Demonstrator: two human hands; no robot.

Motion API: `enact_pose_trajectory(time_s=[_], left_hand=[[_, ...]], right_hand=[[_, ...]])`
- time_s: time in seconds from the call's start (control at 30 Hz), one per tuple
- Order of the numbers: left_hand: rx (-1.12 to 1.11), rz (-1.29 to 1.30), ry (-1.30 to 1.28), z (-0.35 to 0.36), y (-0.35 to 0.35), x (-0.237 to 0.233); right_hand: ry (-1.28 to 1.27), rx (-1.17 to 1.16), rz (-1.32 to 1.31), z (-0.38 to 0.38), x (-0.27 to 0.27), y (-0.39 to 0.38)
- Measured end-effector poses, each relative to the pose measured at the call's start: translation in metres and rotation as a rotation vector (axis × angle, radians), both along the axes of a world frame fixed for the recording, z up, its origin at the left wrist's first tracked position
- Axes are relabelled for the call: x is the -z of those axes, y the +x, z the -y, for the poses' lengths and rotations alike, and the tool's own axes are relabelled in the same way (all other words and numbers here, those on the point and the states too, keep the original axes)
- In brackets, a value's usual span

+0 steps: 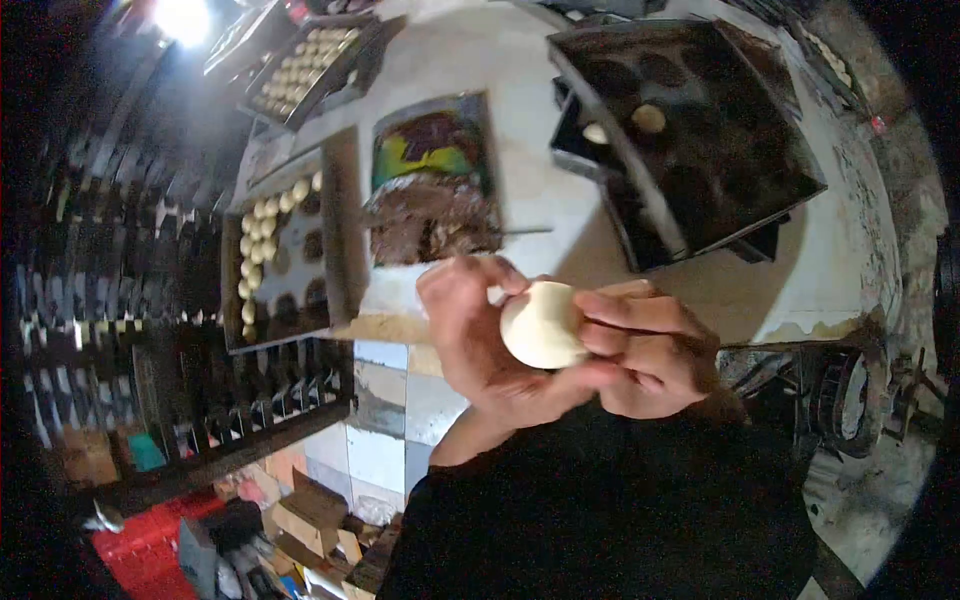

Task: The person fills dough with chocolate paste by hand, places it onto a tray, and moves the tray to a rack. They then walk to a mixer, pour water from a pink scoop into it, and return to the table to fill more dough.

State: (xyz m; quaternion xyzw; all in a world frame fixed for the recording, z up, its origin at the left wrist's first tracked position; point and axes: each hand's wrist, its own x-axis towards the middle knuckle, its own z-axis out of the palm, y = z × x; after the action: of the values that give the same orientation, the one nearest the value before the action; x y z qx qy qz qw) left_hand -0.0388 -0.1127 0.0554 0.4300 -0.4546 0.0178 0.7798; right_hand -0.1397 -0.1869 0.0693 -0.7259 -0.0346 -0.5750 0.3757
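Note:
A pale, smooth dough ball (538, 328) is held between my two hands, above the near edge of the table. My left hand (465, 345) cups it from the left, with the thumb and fingers curled round its side. From the right, my right hand (648, 350) presses its bent fingers and thumb against the dough. Just beyond the hands lies an opened bag (425, 145) with a brown, chocolate-like paste (430, 220) spilling from its near end. A thin stick or tool handle (527, 231) juts out to the right of the paste.
A dark tray (335, 250) with rows of dough balls sits at left, another filled tray (310, 70) behind it. Stacked dark trays (720, 130) stand at right, a dough ball (648, 119) on the top one. Slatted racks (130, 260) line the left side; a red crate (150, 555) is below.

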Motion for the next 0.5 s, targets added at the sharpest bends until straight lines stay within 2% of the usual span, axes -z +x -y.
enact_pose_trajectory(time_s=[0.07, 0.13, 0.17, 0.23, 0.27, 0.33, 0.37, 0.4, 0.47, 0.5], left_hand=[[0.243, -0.212, 0.011, 0.045, -0.017, -0.003], [0.435, -0.082, 0.147, 0.079, -0.010, -0.005], [0.473, 0.005, 0.135, 0.098, -0.005, 0.003], [0.428, 0.100, 0.181, 0.123, 0.002, 0.022], [0.253, 0.117, 0.345, 0.127, -0.001, 0.014], [0.120, 0.106, 0.722, 0.139, 0.000, 0.024], [0.137, 0.099, 0.721, 0.152, -0.001, 0.047], [0.161, 0.088, 0.722, 0.165, -0.004, 0.064], [0.404, -0.129, 0.613, 0.168, -0.012, 0.084], [0.517, -0.242, 0.561, 0.170, -0.017, 0.092]], right_hand=[[0.181, -0.044, -0.043, 0.030, 0.005, -0.018], [0.356, -0.112, -0.083, 0.055, 0.009, -0.027], [0.349, -0.038, -0.290, 0.064, 0.005, -0.031], [0.200, -0.046, -0.555, 0.099, 0.011, -0.043], [0.118, -0.049, -0.680, 0.116, 0.014, -0.047], [0.158, 0.182, -0.636, 0.126, 0.014, -0.055], [0.173, 0.300, -0.618, 0.132, 0.013, -0.058], [0.058, 0.273, -0.618, 0.140, 0.007, -0.055], [-0.167, 0.208, -0.636, 0.152, -0.007, -0.045], [-0.252, 0.100, -0.667, 0.157, -0.004, -0.036]])
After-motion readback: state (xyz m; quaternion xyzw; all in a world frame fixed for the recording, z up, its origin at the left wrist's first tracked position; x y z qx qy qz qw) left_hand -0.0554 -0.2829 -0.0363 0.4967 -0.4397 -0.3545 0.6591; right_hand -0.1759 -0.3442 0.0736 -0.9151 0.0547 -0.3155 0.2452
